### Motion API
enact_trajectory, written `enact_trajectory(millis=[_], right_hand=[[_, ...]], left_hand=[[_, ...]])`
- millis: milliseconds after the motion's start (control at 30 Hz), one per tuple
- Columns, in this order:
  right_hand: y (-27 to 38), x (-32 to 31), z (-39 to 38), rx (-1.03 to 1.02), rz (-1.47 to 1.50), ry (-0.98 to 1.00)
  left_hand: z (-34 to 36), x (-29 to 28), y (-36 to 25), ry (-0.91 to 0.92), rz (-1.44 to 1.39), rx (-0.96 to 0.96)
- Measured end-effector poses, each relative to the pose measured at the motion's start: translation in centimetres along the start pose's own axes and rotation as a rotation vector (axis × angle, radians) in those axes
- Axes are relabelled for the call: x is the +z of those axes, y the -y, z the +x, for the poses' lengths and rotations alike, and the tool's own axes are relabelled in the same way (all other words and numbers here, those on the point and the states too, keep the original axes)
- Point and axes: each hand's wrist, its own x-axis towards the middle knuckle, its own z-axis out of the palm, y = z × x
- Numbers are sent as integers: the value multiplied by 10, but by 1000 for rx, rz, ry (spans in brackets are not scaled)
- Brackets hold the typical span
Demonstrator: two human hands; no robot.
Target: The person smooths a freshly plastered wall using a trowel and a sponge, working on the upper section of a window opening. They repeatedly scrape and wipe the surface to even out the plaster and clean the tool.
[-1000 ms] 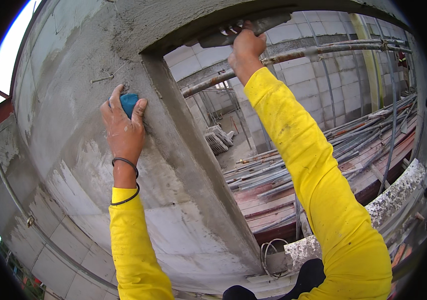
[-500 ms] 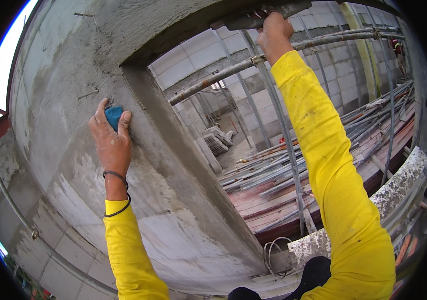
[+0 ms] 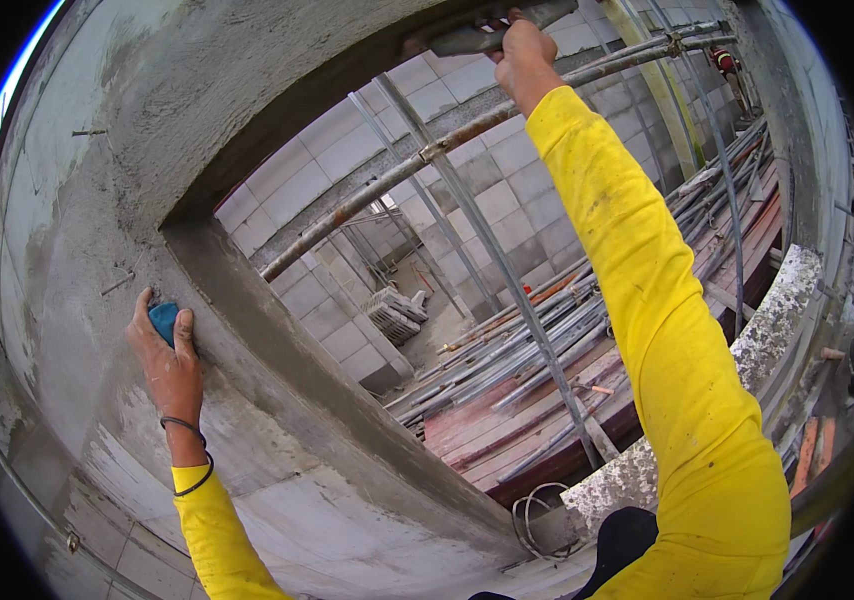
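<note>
My left hand grips a small blue pad against the plastered wall, below a short nail sticking out of it. The window-like opening has a plastered reveal beside that hand. Up at the underside of the opening's top edge, my right hand is closed on a grey trowel, its blade lying along that edge. Both my forearms are in yellow sleeves.
Through the opening are scaffold pipes, a block wall, piled metal tubes on reddish planks and stacked blocks. A person is far off at upper right. A speckled board lies along the opening's bottom.
The view has swung right, so the wall and opening show lower and further left. My right hand with the trowel has shifted along the top edge; my left hand still holds the blue pad.
</note>
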Motion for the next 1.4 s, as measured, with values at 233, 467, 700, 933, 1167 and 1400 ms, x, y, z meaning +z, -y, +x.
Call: enact_trajectory(millis=[233,467,700,933,1167,1400], right_hand=[[-53,22,-78,-49,-59,134],[-123,53,-175,-45,-129,187],[38,-2,-8,11,-168,121],[-100,49,-140,81,-101,154],[-98,41,-127,36,-39,138],[53,-11,49,-23,-180,118]], left_hand=[[-2,11,-5,-22,-11,-59],[-1,1,-3,1,5,-40],[-5,6,-2,-43,30,-56],[-5,19,-6,-56,14,-78],[-2,7,18,-2,15,-30],[-7,26,30,-84,67,-38]])
